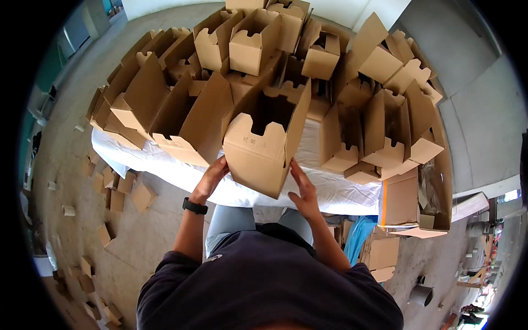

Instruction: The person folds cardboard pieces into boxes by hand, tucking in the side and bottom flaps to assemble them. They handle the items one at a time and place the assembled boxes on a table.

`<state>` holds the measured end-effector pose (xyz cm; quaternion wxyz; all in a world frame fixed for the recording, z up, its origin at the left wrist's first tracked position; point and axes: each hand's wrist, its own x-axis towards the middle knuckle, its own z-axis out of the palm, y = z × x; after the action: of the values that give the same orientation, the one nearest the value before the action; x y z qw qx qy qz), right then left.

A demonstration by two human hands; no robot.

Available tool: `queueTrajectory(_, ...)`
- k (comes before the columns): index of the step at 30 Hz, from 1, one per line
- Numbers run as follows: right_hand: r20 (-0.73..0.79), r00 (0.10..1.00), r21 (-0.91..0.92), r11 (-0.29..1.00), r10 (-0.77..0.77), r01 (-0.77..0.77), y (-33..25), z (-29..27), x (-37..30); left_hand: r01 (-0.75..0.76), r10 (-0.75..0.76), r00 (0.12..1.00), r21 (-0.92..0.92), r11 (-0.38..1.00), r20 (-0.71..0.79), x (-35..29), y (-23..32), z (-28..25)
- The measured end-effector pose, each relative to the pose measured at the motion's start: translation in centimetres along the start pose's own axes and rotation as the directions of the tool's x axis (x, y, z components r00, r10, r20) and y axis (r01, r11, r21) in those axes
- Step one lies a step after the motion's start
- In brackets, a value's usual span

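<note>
In front of my body, at the near side of the table, is an open-topped cardboard box (256, 151) with a notched front wall. Between my two hands it sits at a slight tilt, its inside dark. My left hand (210, 178), below a black wristband, grips the box's lower left side, the fingertips partly hidden behind it. On the opposite side, my right hand (304, 191) presses its fingers against the box wall, thumb held apart. Similar boxes crowd around, such as a long one (192, 118) just left and another (341, 140) to the right.
White sheeting (341, 198) covers the table under the boxes. A larger carton (400, 201) stands at the right end, near a blue plastic sheet (359, 237). Small cardboard pieces (144, 197) litter the floor at left. A grey bucket (421, 295) is at lower right.
</note>
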<state>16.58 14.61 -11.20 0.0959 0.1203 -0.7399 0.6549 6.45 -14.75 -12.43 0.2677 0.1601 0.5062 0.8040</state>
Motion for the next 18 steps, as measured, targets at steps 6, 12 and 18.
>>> queueTrajectory(6, 0.103, 0.991, -0.025, 0.996, 0.086, -0.084, 1.7, 2.6, -4.1, 0.037, 0.019, 0.982, 0.294, 0.955, -0.187, -0.1, -3.0, 0.4)
queueTrajectory(12, 0.02, 0.984, -0.025, 0.983, 0.18, -0.179, 3.1, 2.7, -4.8, -0.041, 0.243, 0.838, 0.389, 0.92, -0.489, -0.7, -6.3, -1.5)
queueTrajectory(18, -0.268, 0.948, 0.06, 0.985, 0.17, -0.16, 4.9, -1.6, -1.3, -0.02, 0.075, 0.854, 0.112, 0.994, -0.515, -2.9, -4.4, 1.5)
